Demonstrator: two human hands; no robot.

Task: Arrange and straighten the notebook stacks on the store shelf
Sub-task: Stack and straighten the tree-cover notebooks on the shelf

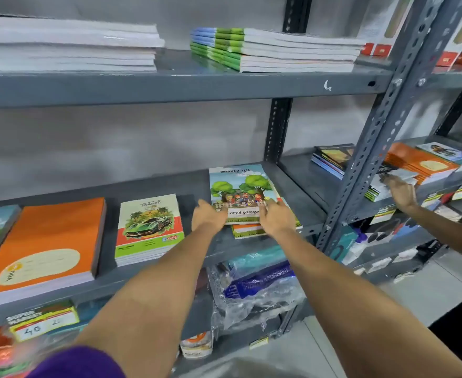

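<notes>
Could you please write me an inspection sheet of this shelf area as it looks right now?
Surface: grey metal middle shelf, bare at the back.
Job's things: tree-cover notebook stack lies skewed, lower books poking out at the front; car-cover stack and orange stack look fairly square.
Clutter: crumpled plastic wrap on the shelf below; price label on the shelf edge.
Grippers: left hand and right hand are on the tree-cover stack's near corners, fingers on the cover.
Cables: nothing seen.
Surroundings: upper shelf holds white stacks and green-spined stacks; another person's hand reaches into the neighbouring rack.
</notes>
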